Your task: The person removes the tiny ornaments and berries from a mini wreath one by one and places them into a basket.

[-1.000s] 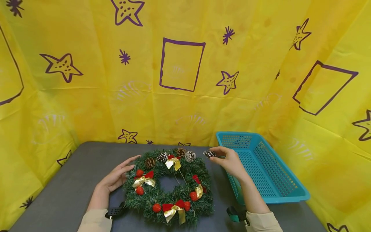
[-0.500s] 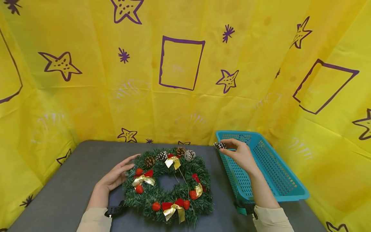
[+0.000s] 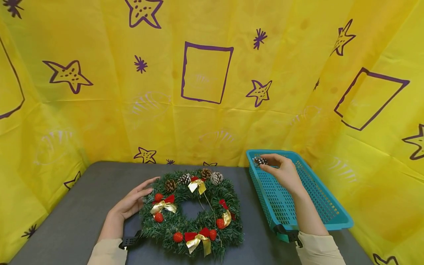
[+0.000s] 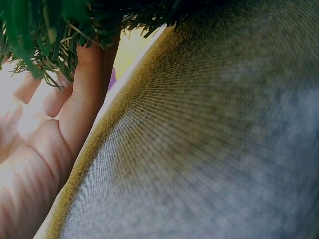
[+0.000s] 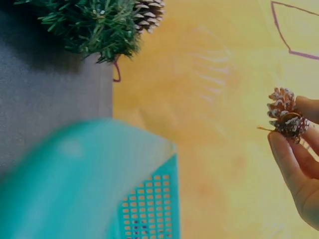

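A green wreath (image 3: pixel 191 212) lies on the grey table, trimmed with gold and red bows, red berries and several pine cones. Against its upper left edge rests my left hand (image 3: pixel 134 200), fingers fairly straight; in the left wrist view the fingertips of this hand (image 4: pixel 75 109) disappear behind the green needles. My right hand (image 3: pixel 284 173) pinches a small white-tipped pine cone (image 3: pixel 260 161) between thumb and fingers, above the far left part of the turquoise basket (image 3: pixel 265 198). The right wrist view shows this pine cone (image 5: pixel 288 119) with a thin wire or stem sticking out.
The turquoise basket, with perforated sides, stands on the table right of the wreath. Yellow cloth (image 3: pixel 132 121) with purple drawings hangs behind and at both sides. Grey tabletop (image 3: pixel 82 206) shows left of the wreath, and a narrow strip separates wreath and basket.
My right hand has moved right and slightly away with the pine cone, from beside the wreath to over the basket. The left hand and the wreath have stayed put.
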Available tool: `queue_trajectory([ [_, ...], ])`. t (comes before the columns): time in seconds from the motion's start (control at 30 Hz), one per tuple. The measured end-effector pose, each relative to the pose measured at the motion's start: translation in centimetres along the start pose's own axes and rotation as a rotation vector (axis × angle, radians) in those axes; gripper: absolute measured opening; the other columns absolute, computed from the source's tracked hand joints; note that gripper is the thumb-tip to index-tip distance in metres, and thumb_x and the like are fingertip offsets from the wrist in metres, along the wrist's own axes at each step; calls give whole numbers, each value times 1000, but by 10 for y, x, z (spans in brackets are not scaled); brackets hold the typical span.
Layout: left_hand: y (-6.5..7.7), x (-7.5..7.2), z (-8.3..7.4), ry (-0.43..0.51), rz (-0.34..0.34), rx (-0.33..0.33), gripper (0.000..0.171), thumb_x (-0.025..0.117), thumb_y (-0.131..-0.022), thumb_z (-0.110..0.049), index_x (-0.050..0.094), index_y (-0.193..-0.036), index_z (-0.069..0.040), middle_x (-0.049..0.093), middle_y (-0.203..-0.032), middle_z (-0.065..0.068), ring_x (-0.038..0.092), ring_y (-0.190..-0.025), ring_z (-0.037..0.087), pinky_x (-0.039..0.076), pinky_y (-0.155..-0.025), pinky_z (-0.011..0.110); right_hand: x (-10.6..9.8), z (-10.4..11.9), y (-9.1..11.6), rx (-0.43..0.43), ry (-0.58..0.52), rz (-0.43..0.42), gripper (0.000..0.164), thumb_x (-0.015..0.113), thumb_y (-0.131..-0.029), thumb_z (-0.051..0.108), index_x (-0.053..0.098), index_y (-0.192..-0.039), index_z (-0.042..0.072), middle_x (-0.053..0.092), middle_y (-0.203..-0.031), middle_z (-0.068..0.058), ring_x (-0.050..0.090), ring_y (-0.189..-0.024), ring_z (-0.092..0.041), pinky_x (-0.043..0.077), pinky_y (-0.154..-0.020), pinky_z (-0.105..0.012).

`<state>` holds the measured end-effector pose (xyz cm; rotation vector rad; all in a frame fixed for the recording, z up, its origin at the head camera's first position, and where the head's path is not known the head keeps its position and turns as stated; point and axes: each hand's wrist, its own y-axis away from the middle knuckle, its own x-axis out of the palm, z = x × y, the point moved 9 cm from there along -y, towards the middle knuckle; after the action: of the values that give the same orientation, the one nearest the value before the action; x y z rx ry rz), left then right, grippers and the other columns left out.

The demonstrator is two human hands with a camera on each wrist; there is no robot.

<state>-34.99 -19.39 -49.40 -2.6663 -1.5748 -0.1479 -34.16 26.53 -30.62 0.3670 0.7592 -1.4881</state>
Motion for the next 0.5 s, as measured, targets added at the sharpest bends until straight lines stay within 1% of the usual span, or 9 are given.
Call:
queue_trajectory([
  [0.07, 0, -1, 1, 4, -6, -16, 58, 37, -108, -19, 14, -160, -18, -20, -166, 14, -10, -149, 29, 26, -65, 26, -4, 0, 0, 5, -4, -7, 44, 70, -91, 40, 63, -132, 22, 66, -127, -8, 60, -119, -28, 49, -87, -36],
  [0.1, 0, 0, 1, 11, -6, -19, 58, 38, -108, -20, 14, -161, -18, -20, -166, 13, -11, -149, 29, 24, -64, 29, -5, 0, -1, 5, -2, -10, 45, 70, -91, 40, 63, -132, 22, 67, -127, -8, 60, -119, -28, 49, -87, -36],
  [0.2, 2, 1, 0, 7, 1, -23, 58, 37, -108, -20, 13, -161, -17, -22, -166, 14, -20, -151, 35, 31, -70, 22, -8, -2, -1, 5, 1, -19, 46, 70, -91, 41, 63, -132, 22, 67, -127, -8, 60, -120, -28, 48, -89, -37],
  [0.27, 3, 2, -1, 1, 7, -21, 58, 36, -108, -20, 12, -161, -16, -23, -165, 14, -24, -150, 38, 34, -73, 20, -10, -3, -1, 0, -2, -24, 46, 69, -92, 41, 63, -133, 20, 67, -127, -10, 59, -121, -28, 48, -89, -37],
  [0.33, 4, 2, -2, -14, 11, -22, 58, 35, -108, -20, 11, -161, -16, -23, -165, 14, -25, -150, 39, 35, -78, 19, -12, -4, -2, 3, -4, -29, 47, 69, -92, 41, 63, -133, 19, 67, -128, -11, 59, -121, -29, 48, -89, -36],
  [0.37, 4, 2, -2, -18, 16, -20, 58, 34, -108, -20, 11, -161, -16, -24, -165, 14, -26, -150, 40, 35, -79, 19, -13, -4, -2, 6, -6, -31, 48, 69, -92, 41, 62, -134, 19, 66, -129, -12, 58, -121, -29, 48, -89, -36],
  [0.4, 3, 1, -1, -24, 18, -21, 57, 34, -108, -20, 11, -161, -17, -23, -165, 14, -26, -150, 39, 34, -79, 20, -15, -5, -2, 10, -7, -33, 48, 68, -92, 41, 62, -134, 18, 66, -129, -13, 58, -121, -29, 47, -89, -36],
  [0.47, 1, 0, 0, -42, 18, -25, 57, 34, -109, -21, 11, -161, -18, -23, -165, 14, -25, -150, 41, 34, -87, 23, -18, -7, -3, 27, -18, -34, 50, 68, -93, 42, 61, -136, 18, 64, -131, -13, 56, -122, -29, 47, -91, -37],
  [0.5, 0, 0, 0, -48, 18, -25, 57, 34, -109, -21, 12, -161, -18, -22, -166, 14, -25, -150, 41, 33, -88, 24, -20, -7, -4, 32, -23, -34, 51, 67, -93, 42, 60, -136, 17, 63, -132, -14, 56, -123, -29, 47, -92, -38],
])
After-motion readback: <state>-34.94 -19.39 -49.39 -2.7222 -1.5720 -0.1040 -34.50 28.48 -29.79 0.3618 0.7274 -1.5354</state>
